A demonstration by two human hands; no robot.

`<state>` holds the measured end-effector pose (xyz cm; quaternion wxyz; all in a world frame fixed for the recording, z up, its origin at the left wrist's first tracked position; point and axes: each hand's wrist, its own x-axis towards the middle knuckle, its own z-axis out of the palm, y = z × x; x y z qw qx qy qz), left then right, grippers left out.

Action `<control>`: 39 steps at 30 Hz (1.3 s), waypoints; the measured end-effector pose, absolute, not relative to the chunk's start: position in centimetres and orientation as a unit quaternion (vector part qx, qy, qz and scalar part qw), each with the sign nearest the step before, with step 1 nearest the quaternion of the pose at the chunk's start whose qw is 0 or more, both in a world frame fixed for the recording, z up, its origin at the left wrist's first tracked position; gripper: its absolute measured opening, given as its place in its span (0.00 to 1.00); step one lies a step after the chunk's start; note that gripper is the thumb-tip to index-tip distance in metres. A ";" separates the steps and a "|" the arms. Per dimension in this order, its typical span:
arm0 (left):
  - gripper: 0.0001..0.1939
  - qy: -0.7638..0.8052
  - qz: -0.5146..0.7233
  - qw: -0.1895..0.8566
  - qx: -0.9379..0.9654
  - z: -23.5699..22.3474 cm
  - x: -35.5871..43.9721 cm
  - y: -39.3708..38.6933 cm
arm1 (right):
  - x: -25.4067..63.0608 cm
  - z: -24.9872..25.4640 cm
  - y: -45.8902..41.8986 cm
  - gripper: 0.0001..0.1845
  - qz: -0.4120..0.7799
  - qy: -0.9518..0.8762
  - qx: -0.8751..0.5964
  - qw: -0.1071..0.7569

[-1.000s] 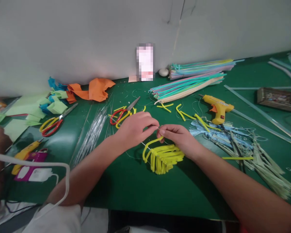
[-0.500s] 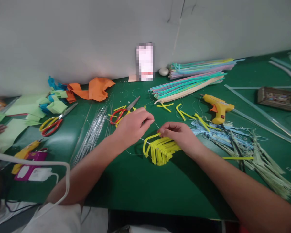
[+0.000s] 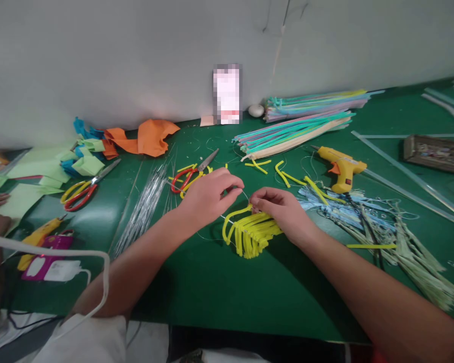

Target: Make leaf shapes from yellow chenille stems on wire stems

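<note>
One bunch of bent yellow strips (image 3: 249, 232) lay on the green counter (image 3: 219, 282) under the hands. The right hand (image 3: 282, 209) pinched its top, grip closed on it. The left hand (image 3: 210, 194) pinched a thin wire (image 3: 243, 193) looping toward the bunch. Two scissors (image 3: 83, 190) and one glue gun (image 3: 340, 169) lay behind. No writing was readable.

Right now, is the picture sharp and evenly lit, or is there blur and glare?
Head view: hands and yellow bundle fairly sharp; edges soft and bent by the wide lens; soft glare on the green table at left; one patch by the wall is pixelated.
</note>
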<state>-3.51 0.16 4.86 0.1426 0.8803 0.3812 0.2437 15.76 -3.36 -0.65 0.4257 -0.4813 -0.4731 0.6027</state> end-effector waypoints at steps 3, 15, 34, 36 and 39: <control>0.05 0.372 0.239 0.133 0.887 4.6 -3.5 0.1 | 15.8 -0.8 -3.3 0.10 0.608 -0.488 -0.475 0.409; 0.06 0.397 0.278 0.130 0.865 4.8 -3.5 0.0 | 16.0 -0.8 -3.3 0.10 0.603 -0.489 -0.487 0.402; 0.06 0.407 0.307 0.133 0.850 4.7 -3.6 0.2 | 15.7 -0.8 -3.4 0.12 0.619 -0.438 -0.486 0.435; 0.06 0.404 0.307 0.139 0.850 4.7 -3.6 0.2 | 15.7 -0.8 -3.4 0.11 0.622 -0.433 -0.483 0.439; 0.05 0.399 0.304 0.146 0.852 4.6 -3.6 0.1 | 15.7 -0.7 -3.4 0.12 0.628 -0.430 -0.486 0.429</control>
